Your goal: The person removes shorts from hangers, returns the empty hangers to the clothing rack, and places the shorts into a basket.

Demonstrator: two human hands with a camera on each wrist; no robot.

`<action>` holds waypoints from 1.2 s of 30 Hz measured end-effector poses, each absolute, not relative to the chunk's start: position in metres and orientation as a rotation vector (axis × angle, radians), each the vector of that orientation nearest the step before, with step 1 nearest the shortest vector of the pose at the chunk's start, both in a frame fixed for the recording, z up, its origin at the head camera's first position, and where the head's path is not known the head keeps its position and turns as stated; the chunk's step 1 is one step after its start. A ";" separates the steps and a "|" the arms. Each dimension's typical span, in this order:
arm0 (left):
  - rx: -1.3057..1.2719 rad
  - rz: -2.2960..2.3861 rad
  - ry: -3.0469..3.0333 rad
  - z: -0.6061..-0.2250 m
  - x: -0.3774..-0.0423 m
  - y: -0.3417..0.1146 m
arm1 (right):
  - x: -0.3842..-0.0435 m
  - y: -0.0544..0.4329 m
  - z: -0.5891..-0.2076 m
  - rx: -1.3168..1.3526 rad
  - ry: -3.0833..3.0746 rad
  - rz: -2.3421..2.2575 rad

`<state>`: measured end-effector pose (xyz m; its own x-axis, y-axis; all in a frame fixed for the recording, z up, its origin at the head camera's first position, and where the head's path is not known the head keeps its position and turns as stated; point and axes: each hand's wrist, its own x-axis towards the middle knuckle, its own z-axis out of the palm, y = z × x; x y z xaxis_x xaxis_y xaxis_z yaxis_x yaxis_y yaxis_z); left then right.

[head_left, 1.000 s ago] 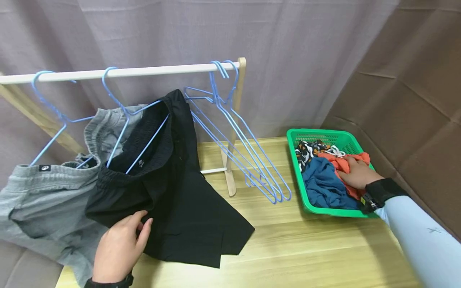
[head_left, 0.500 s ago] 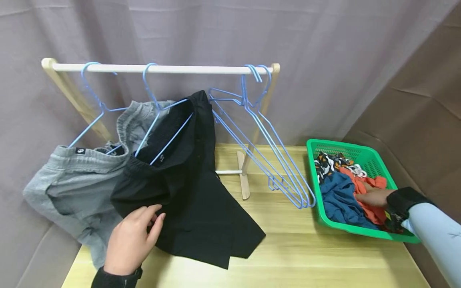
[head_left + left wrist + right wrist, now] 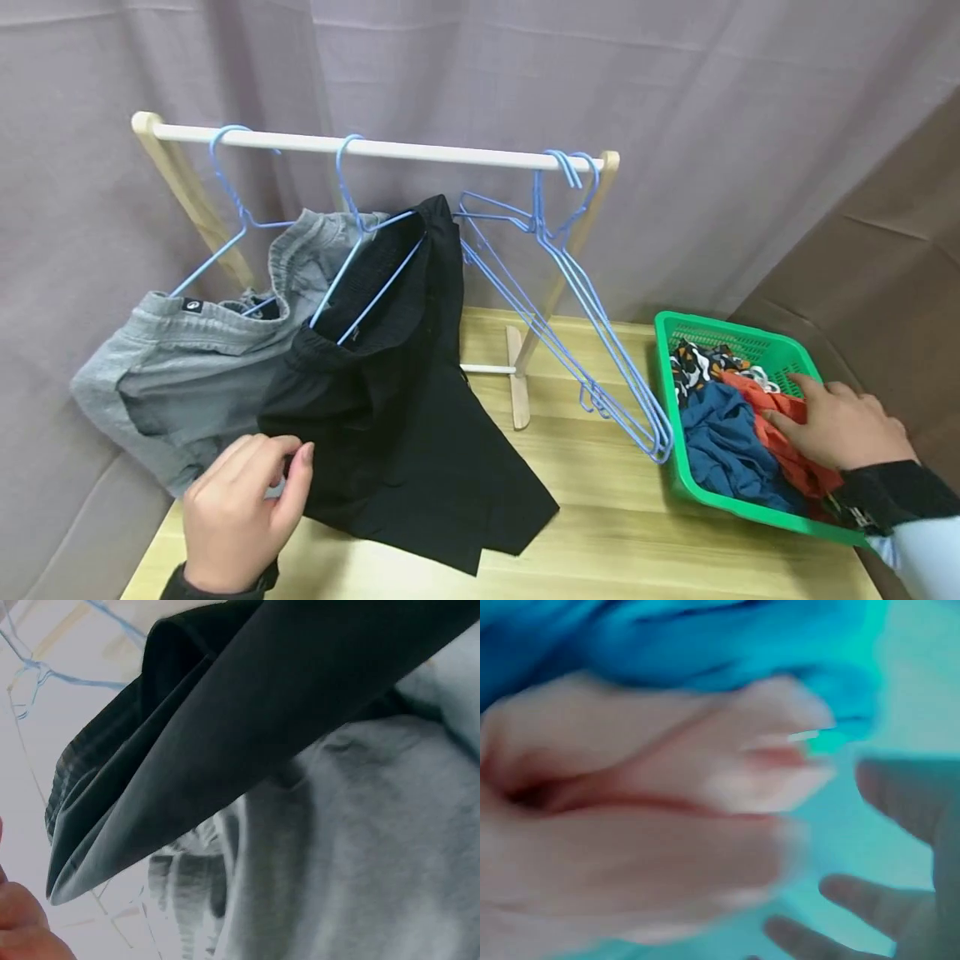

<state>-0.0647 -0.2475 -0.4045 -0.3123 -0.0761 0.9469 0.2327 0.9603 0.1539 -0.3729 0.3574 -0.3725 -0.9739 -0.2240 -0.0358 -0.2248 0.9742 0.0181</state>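
Black shorts [image 3: 390, 400] hang by the waistband on a blue hanger [image 3: 351, 192], overlapping grey shorts [image 3: 202, 375] on another hanger [image 3: 232, 183]. In front of both is my left hand [image 3: 243, 508], fingers loosely bent and holding nothing. The left wrist view shows its fingers [image 3: 26, 922] apart from the black cloth [image 3: 225, 727]. My right hand [image 3: 847, 425] hovers with spread fingers over an orange garment [image 3: 783, 429] in a green basket [image 3: 750, 517]. Its fingers [image 3: 877, 900] are spread and bare in the right wrist view, beside blurred cloth.
Several bare blue hangers [image 3: 600, 333] hang at the right end of the white rail [image 3: 450, 153]. The rack's wooden foot [image 3: 517, 383] stands on the wooden table [image 3: 600, 533]. Blue cloth [image 3: 727, 442] and a patterned garment [image 3: 701, 362] also lie in the basket.
The head view has shifted, moving the rack rightward in the picture. My right hand has come up off the orange garment and spread its fingers. My left hand has drawn back from the black shorts.
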 end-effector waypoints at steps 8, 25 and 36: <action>0.136 -0.350 -1.826 -0.393 -0.065 -0.250 | -0.274 0.279 -0.357 -0.863 3.363 -0.659; 0.389 -0.400 -2.193 -0.394 -0.082 -0.256 | -0.201 0.161 -0.463 -1.103 3.029 -0.803; 0.323 -0.296 -2.226 -0.383 -0.098 -0.260 | -0.190 0.132 -0.476 -1.054 2.910 -0.997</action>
<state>-0.0980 -0.2601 -0.3832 -0.6094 -0.3296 0.7211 -0.1299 0.9387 0.3193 -0.1897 0.1316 -0.4761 -0.7845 -0.5447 0.2963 -0.6120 0.6032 -0.5115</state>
